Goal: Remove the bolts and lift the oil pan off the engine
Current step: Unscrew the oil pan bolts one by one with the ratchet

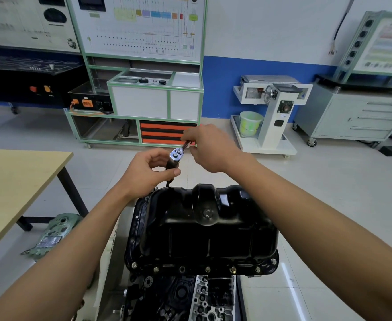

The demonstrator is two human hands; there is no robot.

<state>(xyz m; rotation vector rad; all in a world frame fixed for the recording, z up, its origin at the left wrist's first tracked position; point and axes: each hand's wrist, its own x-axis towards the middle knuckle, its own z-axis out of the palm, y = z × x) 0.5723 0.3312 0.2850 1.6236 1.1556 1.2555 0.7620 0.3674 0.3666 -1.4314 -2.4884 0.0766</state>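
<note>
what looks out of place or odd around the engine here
A green housing lies on the floor beside the wooden table's leg, not on a bench. Otherwise nothing stands out: the oil pan sits level on the engine, bolts along its near flange.

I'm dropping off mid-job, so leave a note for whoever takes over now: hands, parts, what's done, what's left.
Left hand: grips the extension just under the ratchet head.
Right hand: pinches the ratchet handle.
Tool: stands on the pan's far left corner; its tip is hidden there.
Pan: seated on the engine, not lifted.
Done: can't tell that any bolt is out.
Left: bolts show along the near flange; finish the far corner, work round the rim, then lift the pan off.
</note>
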